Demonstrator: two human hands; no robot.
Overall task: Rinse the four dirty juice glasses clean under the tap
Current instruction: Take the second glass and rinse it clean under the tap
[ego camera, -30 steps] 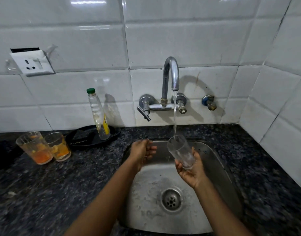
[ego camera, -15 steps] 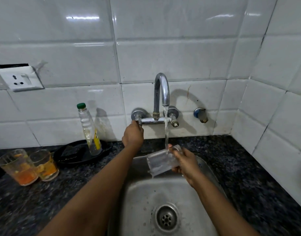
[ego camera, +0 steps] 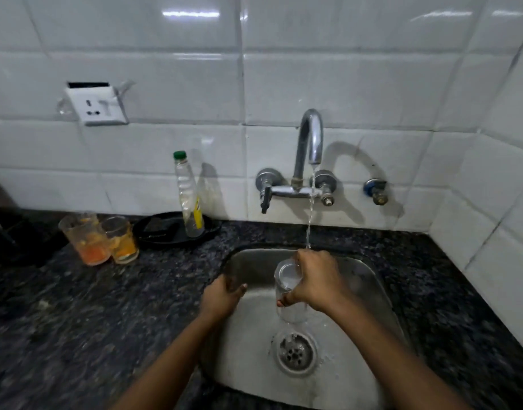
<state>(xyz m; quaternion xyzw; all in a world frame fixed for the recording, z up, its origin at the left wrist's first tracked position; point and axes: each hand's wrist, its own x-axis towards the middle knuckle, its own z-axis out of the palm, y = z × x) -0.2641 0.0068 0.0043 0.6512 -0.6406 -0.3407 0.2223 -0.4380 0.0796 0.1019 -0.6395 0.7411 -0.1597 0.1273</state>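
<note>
My right hand grips a clear glass upside down over the steel sink, its base toward me and its mouth over the drain. A thin stream of water falls from the chrome tap onto my right hand. My left hand hangs empty inside the sink's left side, fingers loosely curled. Two dirty glasses with orange juice dregs, a taller one and a shorter one, stand together on the dark counter at the left.
A clear bottle with a green cap stands on a black tray behind the sink's left corner. The tap lever and a blue valve stick out of the tiled wall. A socket hangs above the counter.
My left hand has left the tap lever and dropped into the sink. The right hand has turned the glass from sideways to upside down. The stream is thinner.
</note>
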